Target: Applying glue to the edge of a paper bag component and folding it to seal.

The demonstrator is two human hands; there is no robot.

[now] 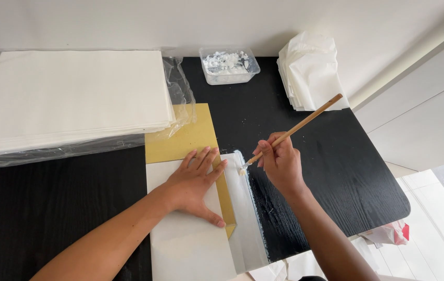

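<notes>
The right hand (280, 165) grips a wooden brush (294, 130) whose tip touches the white flap (242, 208), while the left hand (197, 182), fingers spread, presses flat on the white sheet (185, 244) beside it, a clear tub of white paste (228, 65) behind.

White sheet (190, 244) cut by bottom edge (brush tip blurred).

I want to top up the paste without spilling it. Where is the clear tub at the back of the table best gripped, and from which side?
Grip the clear plastic tub across its two short end walls, just under the rim, coming down from above and the near side. It stands upright and open-topped with white paste inside, so a level, two-sided hold probably suits it best. Its near side faces bare black table; the wall stands close behind.
</notes>
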